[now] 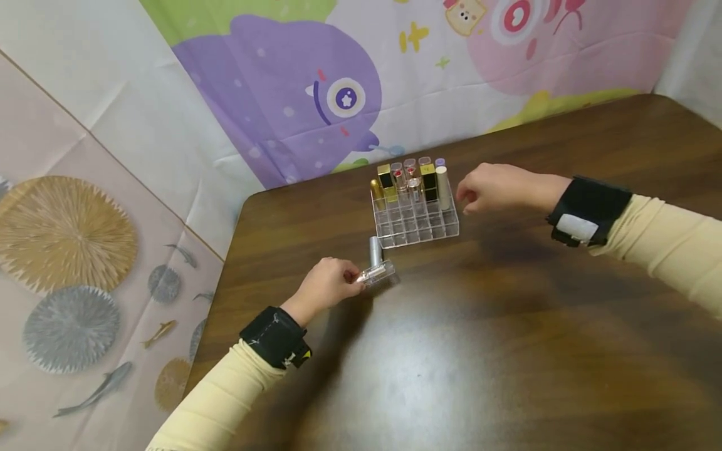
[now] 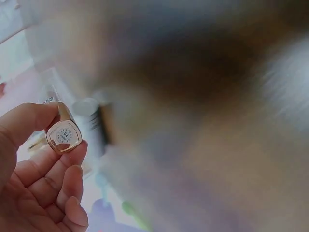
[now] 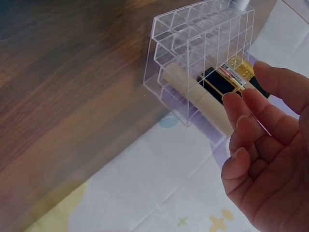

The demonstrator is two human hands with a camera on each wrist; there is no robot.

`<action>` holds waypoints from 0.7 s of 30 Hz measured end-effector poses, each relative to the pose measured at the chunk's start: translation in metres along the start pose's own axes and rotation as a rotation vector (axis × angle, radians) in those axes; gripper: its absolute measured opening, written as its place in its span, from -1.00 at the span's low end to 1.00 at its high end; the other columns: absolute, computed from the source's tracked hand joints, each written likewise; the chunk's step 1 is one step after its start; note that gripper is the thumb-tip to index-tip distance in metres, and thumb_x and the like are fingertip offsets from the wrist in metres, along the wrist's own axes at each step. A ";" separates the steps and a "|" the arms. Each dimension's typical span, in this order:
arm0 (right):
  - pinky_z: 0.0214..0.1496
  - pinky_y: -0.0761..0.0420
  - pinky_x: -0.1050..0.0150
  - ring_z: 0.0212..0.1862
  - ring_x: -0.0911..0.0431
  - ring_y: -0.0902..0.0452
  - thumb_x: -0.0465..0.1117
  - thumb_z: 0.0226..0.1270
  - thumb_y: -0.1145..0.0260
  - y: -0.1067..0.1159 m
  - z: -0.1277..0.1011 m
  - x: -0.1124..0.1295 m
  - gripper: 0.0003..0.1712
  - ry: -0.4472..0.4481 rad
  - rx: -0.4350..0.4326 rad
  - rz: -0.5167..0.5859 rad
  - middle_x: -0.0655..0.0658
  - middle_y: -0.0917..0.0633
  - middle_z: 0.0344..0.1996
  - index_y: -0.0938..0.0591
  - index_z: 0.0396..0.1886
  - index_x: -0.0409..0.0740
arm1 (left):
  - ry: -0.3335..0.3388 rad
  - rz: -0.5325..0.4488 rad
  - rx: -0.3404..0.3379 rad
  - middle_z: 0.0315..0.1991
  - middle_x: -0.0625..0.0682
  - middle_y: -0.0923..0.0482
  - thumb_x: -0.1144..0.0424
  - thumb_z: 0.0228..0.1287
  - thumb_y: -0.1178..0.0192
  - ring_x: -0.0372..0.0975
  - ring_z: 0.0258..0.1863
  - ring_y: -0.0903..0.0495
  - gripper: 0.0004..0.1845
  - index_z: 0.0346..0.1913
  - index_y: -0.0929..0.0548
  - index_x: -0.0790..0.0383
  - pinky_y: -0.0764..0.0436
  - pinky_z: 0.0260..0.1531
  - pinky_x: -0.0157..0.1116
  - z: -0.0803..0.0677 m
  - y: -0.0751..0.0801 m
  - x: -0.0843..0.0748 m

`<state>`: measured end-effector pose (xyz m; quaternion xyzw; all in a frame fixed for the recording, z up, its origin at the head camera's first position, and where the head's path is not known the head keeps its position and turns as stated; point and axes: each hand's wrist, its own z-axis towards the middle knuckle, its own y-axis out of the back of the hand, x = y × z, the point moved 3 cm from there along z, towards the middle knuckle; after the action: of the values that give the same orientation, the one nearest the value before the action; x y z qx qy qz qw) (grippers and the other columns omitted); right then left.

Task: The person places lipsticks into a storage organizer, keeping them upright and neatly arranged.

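My left hand point(image 1: 327, 283) pinches a lipstick point(image 1: 376, 273) by its base, thumb against fingers, above the table in front of the organizer. In the left wrist view the lipstick point(image 2: 64, 136) shows a gold rim and a round label on its end. A clear acrylic lipstick organizer point(image 1: 417, 237) stands at the back of the table, with several lipsticks in its rear rows. Beside its right side, my right hand point(image 1: 499, 188) hovers with loosely bent fingers and holds nothing. Nearest to that hand in the organizer is a beige tube point(image 3: 195, 96).
A silver tube point(image 1: 375, 252) is on the table by the organizer's front left corner, just behind the held lipstick. The brown wooden table point(image 1: 507, 326) ends at a cartoon-printed cloth point(image 1: 282, 94) at the back. Another patterned cloth point(image 1: 141, 250) hangs at the left.
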<state>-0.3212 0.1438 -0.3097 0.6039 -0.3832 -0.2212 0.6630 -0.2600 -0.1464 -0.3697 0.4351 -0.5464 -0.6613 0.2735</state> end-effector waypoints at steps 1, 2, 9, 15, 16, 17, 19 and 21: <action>-0.18 -0.53 0.07 -0.28 0.04 -0.55 -0.27 0.08 -0.30 0.000 0.000 0.000 -0.72 -0.002 -0.002 -0.003 -0.16 -0.67 -0.33 -0.63 -0.19 -0.32 | -0.005 -0.007 -0.011 -0.55 -0.06 -0.58 0.26 0.01 -0.26 -0.31 -0.56 -0.44 -0.90 -0.44 -0.67 0.23 -0.45 -0.50 -0.39 0.002 0.005 -0.001; -0.18 -0.53 0.07 -0.28 0.04 -0.55 -0.27 0.09 -0.30 0.000 -0.001 -0.001 -0.72 -0.005 -0.004 -0.004 -0.16 -0.67 -0.34 -0.63 -0.19 -0.32 | -0.011 -0.012 -0.022 -0.54 -0.05 -0.59 0.27 0.01 -0.26 -0.30 -0.55 -0.47 -0.90 -0.43 -0.67 0.25 -0.47 -0.48 -0.38 0.004 0.010 -0.003; -0.21 -0.53 0.08 -0.30 0.05 -0.54 -0.27 0.07 -0.32 0.000 -0.003 -0.005 -0.73 -0.013 -0.013 -0.002 -0.14 -0.65 -0.38 -0.63 -0.22 -0.31 | -0.037 -0.001 -0.091 -0.47 0.02 -0.62 0.29 0.05 -0.23 -0.22 -0.46 -0.53 -0.86 -0.35 -0.68 0.29 -0.50 -0.34 -0.27 0.031 0.045 -0.015; -0.19 -0.53 0.07 -0.29 0.04 -0.54 -0.27 0.08 -0.32 -0.001 -0.005 -0.007 -0.72 -0.030 -0.003 0.004 -0.15 -0.66 -0.35 -0.63 -0.19 -0.31 | -0.068 0.069 -0.145 -0.49 0.04 -0.56 0.32 0.07 -0.18 -0.17 -0.45 -0.47 -0.87 -0.34 -0.68 0.30 -0.43 -0.28 -0.23 0.061 0.071 -0.032; -0.19 -0.53 0.07 -0.28 0.04 -0.54 -0.27 0.08 -0.32 -0.001 -0.005 -0.007 -0.71 -0.034 -0.002 0.009 -0.15 -0.66 -0.35 -0.63 -0.19 -0.31 | -0.067 0.072 -0.147 -0.49 0.04 -0.56 0.32 0.08 -0.18 -0.17 -0.44 -0.47 -0.86 -0.34 -0.68 0.30 -0.43 -0.29 -0.24 0.067 0.075 -0.035; -0.19 -0.53 0.07 -0.28 0.04 -0.54 -0.27 0.08 -0.31 -0.001 -0.005 -0.007 -0.71 -0.033 -0.001 0.013 -0.15 -0.66 -0.35 -0.63 -0.18 -0.32 | -0.064 0.070 -0.148 -0.48 0.04 -0.56 0.33 0.08 -0.18 -0.18 -0.44 -0.46 -0.86 -0.33 -0.68 0.30 -0.43 -0.31 -0.25 0.072 0.078 -0.038; -0.18 -0.53 0.07 -0.28 0.04 -0.54 -0.27 0.08 -0.31 -0.001 -0.006 -0.008 -0.71 -0.032 -0.002 0.021 -0.16 -0.66 -0.34 -0.63 -0.18 -0.32 | -0.069 0.074 -0.142 -0.47 0.02 -0.55 0.34 0.11 -0.16 -0.20 -0.44 -0.44 -0.86 -0.31 -0.68 0.29 -0.42 -0.34 -0.29 0.084 0.083 -0.043; -0.18 -0.53 0.07 -0.27 0.03 -0.55 -0.27 0.08 -0.31 -0.002 -0.006 -0.009 -0.71 -0.027 -0.005 0.026 -0.17 -0.66 -0.33 -0.63 -0.18 -0.32 | -0.098 0.092 -0.128 -0.51 0.02 -0.49 0.37 0.13 -0.13 -0.21 -0.47 -0.39 -0.89 -0.35 -0.65 0.30 -0.36 -0.38 -0.33 0.094 0.087 -0.048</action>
<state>-0.3213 0.1539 -0.3134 0.5941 -0.3994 -0.2214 0.6621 -0.3295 -0.0821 -0.2708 0.3585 -0.5350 -0.7021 0.3040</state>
